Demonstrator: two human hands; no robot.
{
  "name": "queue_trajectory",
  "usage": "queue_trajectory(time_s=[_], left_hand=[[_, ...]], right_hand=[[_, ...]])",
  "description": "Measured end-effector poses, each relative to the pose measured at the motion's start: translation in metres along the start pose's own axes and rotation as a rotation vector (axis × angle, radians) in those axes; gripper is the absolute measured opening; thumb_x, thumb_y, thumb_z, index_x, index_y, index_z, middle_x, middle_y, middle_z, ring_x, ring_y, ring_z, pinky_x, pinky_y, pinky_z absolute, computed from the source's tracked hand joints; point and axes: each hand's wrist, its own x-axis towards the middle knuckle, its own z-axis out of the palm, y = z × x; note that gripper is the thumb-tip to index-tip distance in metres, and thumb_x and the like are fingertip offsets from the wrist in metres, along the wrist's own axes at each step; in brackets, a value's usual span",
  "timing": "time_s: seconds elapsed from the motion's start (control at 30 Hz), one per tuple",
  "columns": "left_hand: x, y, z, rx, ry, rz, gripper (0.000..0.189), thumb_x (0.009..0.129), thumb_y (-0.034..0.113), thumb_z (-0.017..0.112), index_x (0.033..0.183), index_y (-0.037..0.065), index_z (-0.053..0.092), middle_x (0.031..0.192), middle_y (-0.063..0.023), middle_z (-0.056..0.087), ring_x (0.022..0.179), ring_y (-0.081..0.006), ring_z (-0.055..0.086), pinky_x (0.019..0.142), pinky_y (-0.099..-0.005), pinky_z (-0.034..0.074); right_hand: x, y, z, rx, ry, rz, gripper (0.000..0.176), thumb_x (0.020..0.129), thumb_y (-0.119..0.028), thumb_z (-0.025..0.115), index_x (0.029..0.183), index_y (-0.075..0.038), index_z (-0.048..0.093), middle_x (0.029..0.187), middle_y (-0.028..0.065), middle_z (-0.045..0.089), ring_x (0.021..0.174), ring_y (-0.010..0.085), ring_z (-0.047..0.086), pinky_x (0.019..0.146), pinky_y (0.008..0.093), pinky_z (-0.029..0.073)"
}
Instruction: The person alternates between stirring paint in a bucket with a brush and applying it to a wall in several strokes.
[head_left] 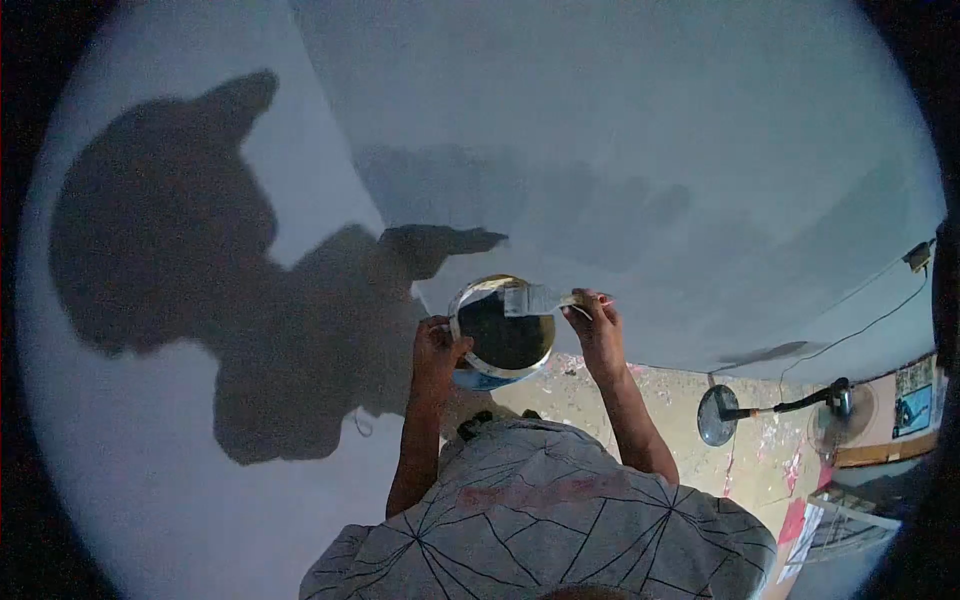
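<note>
My left hand (438, 348) grips the left rim of a round bucket (545, 362) held up in front of my body. The bucket has a pale rim, a dark inside and some blue on its outer side. My right hand (594, 312) holds a flat brush (532, 300) by its handle, with the fingers closed round it. The brush lies level, its wide pale end over the right part of the bucket's opening. Whether the bristles touch the rim I cannot tell.
Pale walls (640, 120) meet at a corner ahead, with large shadows on the left. At right are a standing fan (718, 415), a cable (850, 340) on the wall, a picture (912, 410) and a rack (845, 530). The floor (680, 400) is speckled.
</note>
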Motion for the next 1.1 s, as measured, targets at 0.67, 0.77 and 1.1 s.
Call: queue_trajectory(time_s=[0.67, 0.77, 1.1], left_hand=[[0.019, -0.051, -0.012, -0.121, 0.164, -0.104, 0.055, 0.081, 0.008, 0.078, 0.126, 0.007, 0.048, 0.099, -0.01, 0.057, 0.084, -0.0221, 0.063, 0.069, -0.0376, 0.056], [0.038, -0.06, -0.007, -0.036, 0.077, -0.115, 0.053, 0.081, 0.009, 0.077, 0.126, 0.007, 0.048, 0.102, -0.0103, 0.056, 0.085, -0.0223, 0.062, 0.07, -0.0378, 0.055], [0.081, -0.11, 0.039, -0.035, -0.231, -0.222, 0.053, 0.081, 0.005, 0.073, 0.127, 0.003, 0.046, 0.097, -0.011, 0.06, 0.074, -0.019, 0.06, 0.058, -0.0357, 0.054]], right_hand=[[0.066, 0.023, -0.017, -0.286, -0.216, -0.166, 0.018, 0.1, -0.012, 0.058, 0.095, 0.004, 0.059, 0.109, 0.0185, 0.067, 0.1, 0.0284, 0.068, 0.089, 0.0416, 0.058], [0.053, 0.033, -0.043, -0.359, -0.16, -0.091, 0.018, 0.099, -0.013, 0.06, 0.098, 0.006, 0.059, 0.106, 0.0181, 0.068, 0.1, 0.0271, 0.069, 0.087, 0.0398, 0.059], [-0.015, 0.036, -0.106, -0.198, 0.21, -0.172, 0.031, 0.101, -0.02, 0.06, 0.109, 0.01, 0.064, 0.103, 0.0156, 0.069, 0.096, 0.0231, 0.069, 0.089, 0.0388, 0.059]])
